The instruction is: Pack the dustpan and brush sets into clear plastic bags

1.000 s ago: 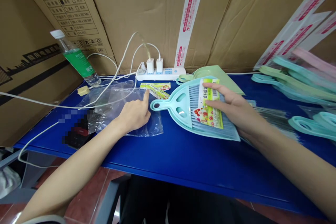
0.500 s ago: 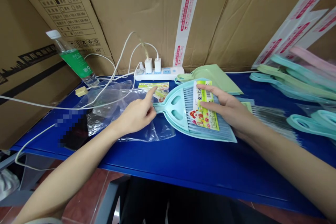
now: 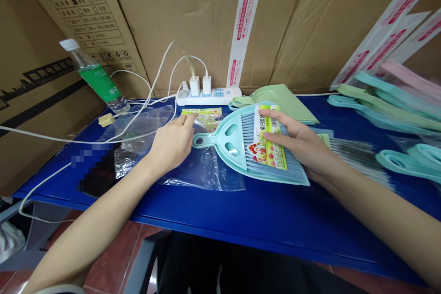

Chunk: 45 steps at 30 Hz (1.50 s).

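Note:
A light-blue dustpan (image 3: 230, 140) with a grey-blue bristled brush (image 3: 248, 140) nested in it lies tilted over the blue table. A yellow-and-white printed label (image 3: 270, 147) covers part of the bristles. My right hand (image 3: 303, 144) grips the set at its wide end, with two fingers across the label; its other fingers are hidden. Left of the dustpan's handle, my left hand (image 3: 174, 142) is closed on a clear plastic bag (image 3: 206, 177), its curled fingertips mostly hidden. A second printed card (image 3: 210, 117) lies just beyond it.
Behind the set lie a green dustpan (image 3: 284, 101) and a white power strip (image 3: 220, 96) with cables. A bottle (image 3: 99, 82) stands tilted at left. Bagged dustpan sets (image 3: 389, 101) pile up at right, near a grey-bristled brush (image 3: 361, 154). Cardboard boxes (image 3: 193, 14) wall the back.
My left hand has moved left, away from the dustpan's handle, whose looped end now shows. The clear bag's near edge reaches farther right. My right hand and the set have barely moved.

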{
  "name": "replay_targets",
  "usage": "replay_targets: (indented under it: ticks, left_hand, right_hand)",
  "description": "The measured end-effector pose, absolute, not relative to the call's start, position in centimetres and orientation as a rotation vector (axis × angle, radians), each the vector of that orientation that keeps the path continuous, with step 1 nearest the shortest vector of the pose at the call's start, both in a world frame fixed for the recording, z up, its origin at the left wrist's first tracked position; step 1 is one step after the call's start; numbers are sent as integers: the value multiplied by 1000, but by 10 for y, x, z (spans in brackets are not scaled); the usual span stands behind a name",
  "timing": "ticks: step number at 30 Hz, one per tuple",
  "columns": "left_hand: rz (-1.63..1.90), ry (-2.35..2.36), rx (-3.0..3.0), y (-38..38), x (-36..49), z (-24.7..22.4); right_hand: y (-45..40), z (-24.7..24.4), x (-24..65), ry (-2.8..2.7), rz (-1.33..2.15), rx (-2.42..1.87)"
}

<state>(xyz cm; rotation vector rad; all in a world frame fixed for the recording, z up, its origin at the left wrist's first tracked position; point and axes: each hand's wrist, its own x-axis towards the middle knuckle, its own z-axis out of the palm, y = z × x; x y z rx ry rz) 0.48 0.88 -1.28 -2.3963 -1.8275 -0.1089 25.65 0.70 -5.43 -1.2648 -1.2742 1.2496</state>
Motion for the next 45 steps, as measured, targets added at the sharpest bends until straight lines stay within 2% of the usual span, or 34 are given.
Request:
replay_targets:
  ticks: [4, 12, 17, 23, 45]
  left_hand:
    - [99, -1921, -2272, 11, 5, -9]
    - [144, -1854, -2336, 9, 5, -11]
    - [106, -1902, -2153, 9, 4, -9]
    - [261, -2004, -2075, 11, 3, -9]
    - [242, -1890, -2124, 11, 2, -10]
  right_hand:
    - [5, -50, 255, -1259, 1255, -1263]
    - [3, -47, 254, -1235, 1258, -1260]
    - [6, -53, 255, -1223, 1277, -1231]
    - [3, -46, 254, -1212, 1290, -1249]
    - [0, -34, 251, -1243, 1335, -1337]
